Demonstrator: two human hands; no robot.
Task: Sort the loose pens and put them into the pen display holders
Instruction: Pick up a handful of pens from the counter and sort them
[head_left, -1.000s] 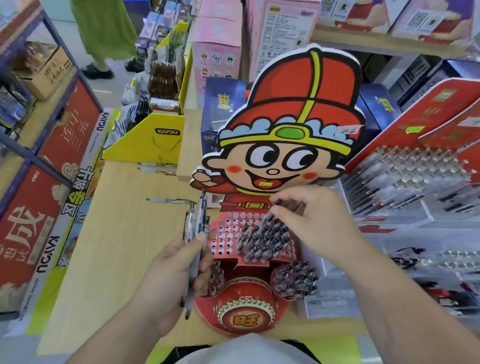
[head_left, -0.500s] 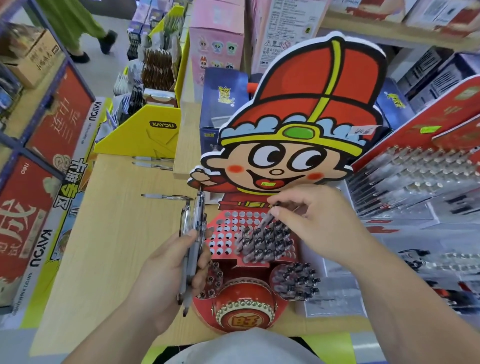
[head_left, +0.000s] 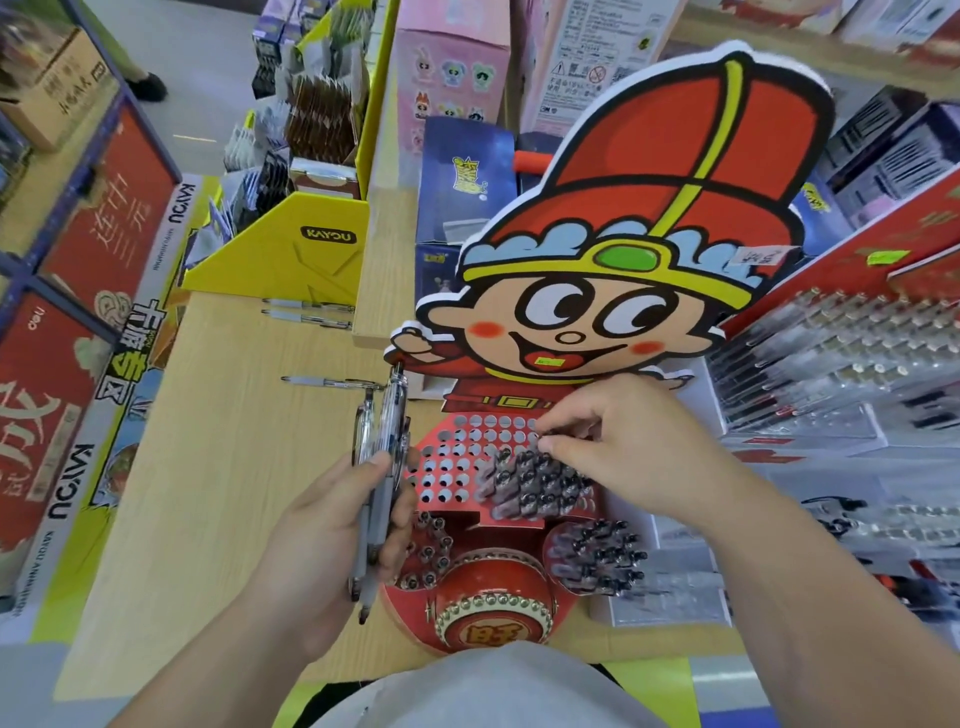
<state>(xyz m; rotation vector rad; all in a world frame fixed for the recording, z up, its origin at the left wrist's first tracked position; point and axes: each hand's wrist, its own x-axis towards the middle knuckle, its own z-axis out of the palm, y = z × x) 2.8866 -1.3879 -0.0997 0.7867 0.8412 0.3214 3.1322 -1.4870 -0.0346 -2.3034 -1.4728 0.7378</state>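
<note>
A red cartoon-figure pen display holder (head_left: 457, 467) stands on the wooden shelf, its perforated top half filled with dark pens (head_left: 535, 483) on the right side. My left hand (head_left: 332, 540) grips a bundle of clear and grey pens (head_left: 382, 457), held upright just left of the holder. My right hand (head_left: 618, 452) hovers over the holder's upper right holes, thumb and fingers pinching the top of a pen there. Two round side cups (head_left: 597, 558) lower down hold more pens. Three loose pens (head_left: 332, 383) lie on the shelf behind my left hand.
A yellow card display box (head_left: 291, 249) stands at the back left. Clear trays of pens (head_left: 841, 364) fill the right side. Blue and pink boxes (head_left: 452, 93) rise behind the cartoon head (head_left: 623, 234). Red banners line the shelf at left. A person's shoe shows at top left.
The view has tilted and shifted slightly. My right hand has stayed over the holder's upper holes, lowering a little. My left hand keeps the bundle in the same spot.
</note>
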